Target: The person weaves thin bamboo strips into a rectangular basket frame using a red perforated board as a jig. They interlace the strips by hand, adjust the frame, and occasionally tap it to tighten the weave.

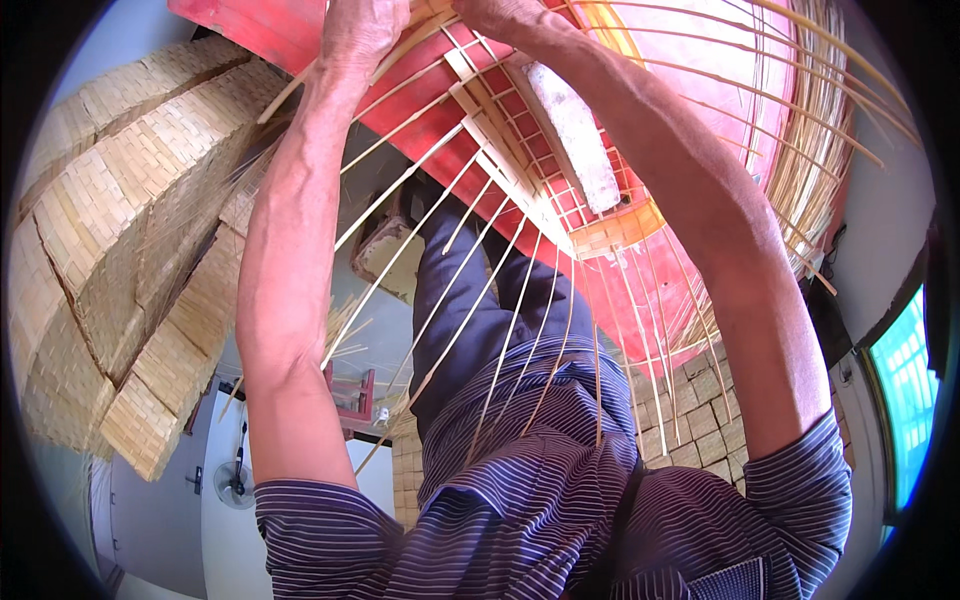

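- Far off at the lower left are a grey door [165,500] and a small fan [235,485].
- On the right side is a shiny blue-green window [905,390].
- Big woven baskets [130,210] sit in a pile on the left.
- Near the top is a red table [265,28], and the woven piece [512,182] lies on it, in front of the person.
- It has little open squares, and long thin strips [470,262] stick out toward the striped shirt [520,420].
- One chunky, pale block [575,135] rests on the squares.
- By the right edge of the table is a big bunch of thin sticks [815,130].
- Both hands are at the top edge, partly cut off, near a bent strip [428,25].
- The left hand [365,20] looks curled, but I cannot tell if it is pinching anything.
- The right hand [500,14] is close beside it; I cannot tell what its fingers do.
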`<state>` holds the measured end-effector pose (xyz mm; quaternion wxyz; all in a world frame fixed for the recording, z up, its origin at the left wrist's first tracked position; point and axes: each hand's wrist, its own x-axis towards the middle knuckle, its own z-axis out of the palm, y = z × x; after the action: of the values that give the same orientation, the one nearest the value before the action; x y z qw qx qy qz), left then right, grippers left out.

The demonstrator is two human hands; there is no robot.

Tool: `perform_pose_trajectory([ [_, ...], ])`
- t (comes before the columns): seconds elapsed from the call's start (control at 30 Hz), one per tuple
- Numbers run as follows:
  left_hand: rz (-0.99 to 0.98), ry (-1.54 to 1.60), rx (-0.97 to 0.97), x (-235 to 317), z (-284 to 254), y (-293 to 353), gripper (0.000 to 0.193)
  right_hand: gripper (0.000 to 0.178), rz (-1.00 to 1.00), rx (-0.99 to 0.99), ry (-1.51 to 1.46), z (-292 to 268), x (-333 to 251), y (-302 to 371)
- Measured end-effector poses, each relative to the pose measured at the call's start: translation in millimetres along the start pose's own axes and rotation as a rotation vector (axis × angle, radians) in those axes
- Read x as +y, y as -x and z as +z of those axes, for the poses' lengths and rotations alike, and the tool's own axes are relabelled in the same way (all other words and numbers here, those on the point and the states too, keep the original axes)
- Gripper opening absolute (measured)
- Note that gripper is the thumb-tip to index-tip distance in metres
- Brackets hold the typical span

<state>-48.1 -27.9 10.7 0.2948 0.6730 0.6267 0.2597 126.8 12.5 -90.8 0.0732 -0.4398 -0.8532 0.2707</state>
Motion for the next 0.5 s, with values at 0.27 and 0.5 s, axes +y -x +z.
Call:
perform_pose_trajectory([
  [0.27,-0.092,-0.026,-0.077,1.6,35.1,5.8,0.025,0.010,-0.233,0.211,-0.210,-64.0,-5.9,52.2],
  [0.5,-0.229,-0.242,-0.049,-16.2,61.5,7.1,0.033,0.015,0.159,0.173,-0.152,-113.7,-18.5,61.9],
])
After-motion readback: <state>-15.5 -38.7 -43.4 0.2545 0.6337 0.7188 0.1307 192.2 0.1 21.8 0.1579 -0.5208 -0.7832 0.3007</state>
